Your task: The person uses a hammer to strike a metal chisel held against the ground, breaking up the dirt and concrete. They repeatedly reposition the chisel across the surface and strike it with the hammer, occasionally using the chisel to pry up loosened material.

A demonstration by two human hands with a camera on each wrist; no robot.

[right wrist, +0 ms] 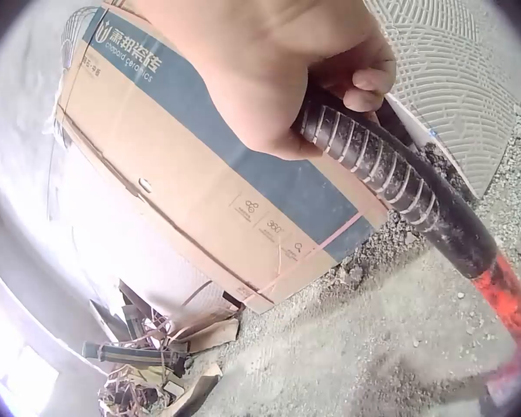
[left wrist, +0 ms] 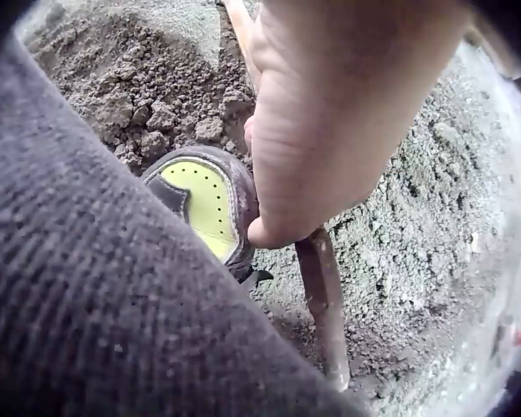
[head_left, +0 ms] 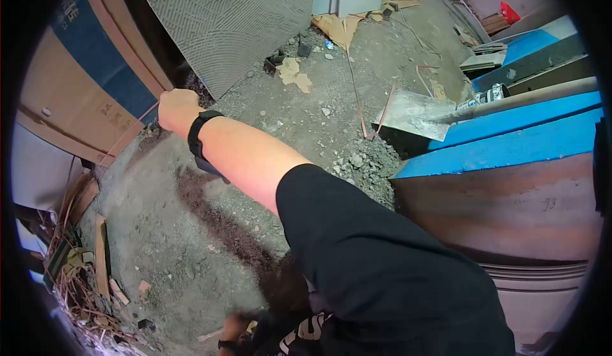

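Observation:
My right hand [head_left: 180,110] is stretched out to the upper left in the head view. In the right wrist view its fingers curl round the black ribbed handle [right wrist: 373,165] of a tool. An orange-red shaft [right wrist: 504,295] follows the handle, and the tool's far end is blurred at the frame's edge. Low in the head view is my left hand [head_left: 236,325], close to the ground. The left wrist view shows it gripping a narrow wood-like strip [left wrist: 323,304], which sticks out above and below the hand. A shoe with a yellow-green toe [left wrist: 204,200] is beside that hand.
A cardboard tile box [head_left: 89,81] and a ridged grey panel [head_left: 236,24] stand beyond the right hand. Scraps and wood pieces [head_left: 101,254] lie at the left. On the right, a shovel [head_left: 421,112] lies by blue-edged boards [head_left: 497,145]. Loose rubble [head_left: 366,171] covers the ground.

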